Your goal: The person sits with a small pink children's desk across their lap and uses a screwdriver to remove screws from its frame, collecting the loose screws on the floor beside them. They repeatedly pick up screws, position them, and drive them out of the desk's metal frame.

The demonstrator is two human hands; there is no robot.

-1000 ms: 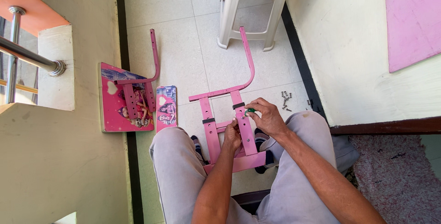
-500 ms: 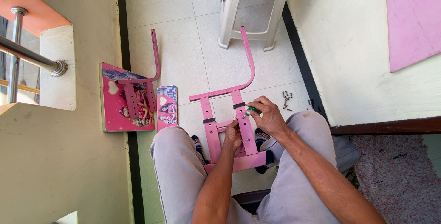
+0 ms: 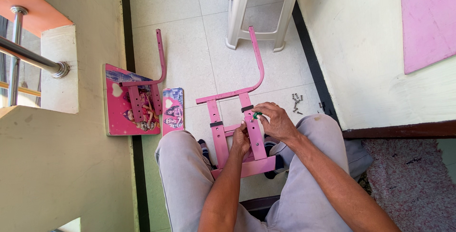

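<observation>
Pinching a small green-handled tool [image 3: 257, 115], right hand [image 3: 278, 121] fingers are closing around it at the top of one flat bar of the pink metal frame [image 3: 237, 132]. Left hand [image 3: 241, 139] is gripping that same bar lower down, fingers curled on it. Frame is lying across the person's lap and feet, its curved tube [image 3: 259, 61] reaching out toward the white plastic stool [image 3: 261, 8]. Loose screws [image 3: 297, 102] are lying on the floor tiles just right of the frame. Further left, a pink picture panel [image 3: 114, 113] with a second pink bracket [image 3: 156, 77] on it is lying by the wall, a smaller pink panel [image 3: 173, 110] just beside it.
</observation>
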